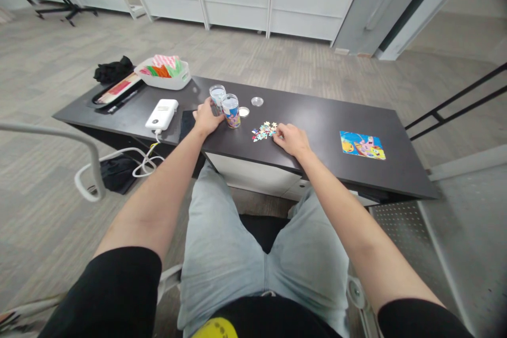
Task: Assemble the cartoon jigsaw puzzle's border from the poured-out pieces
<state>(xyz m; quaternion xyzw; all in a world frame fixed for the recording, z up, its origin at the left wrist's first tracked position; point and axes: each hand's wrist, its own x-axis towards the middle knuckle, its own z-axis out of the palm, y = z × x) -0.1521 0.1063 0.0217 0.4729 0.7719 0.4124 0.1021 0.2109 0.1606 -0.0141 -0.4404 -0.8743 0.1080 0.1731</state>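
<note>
Where the dark surface runs nearest the seated person, a small heap of loose puzzle pieces lies spread flat, and the right hand rests palm down just beside it, fingertips touching the heap's right edge, fingers loosely curled and gripping nothing that can be seen. Left of the heap stands a clear printed tube, upright, with a second clear tube close behind it. The left hand lies against the tubes' left side; whether it clasps either one cannot be told. Two round clear lids lie flat just behind the heap. A finished colourful puzzle lies well apart to the right. Further left sit a white device with a trailing cable, a white basket of coloured packets, and a black cloth.
</note>
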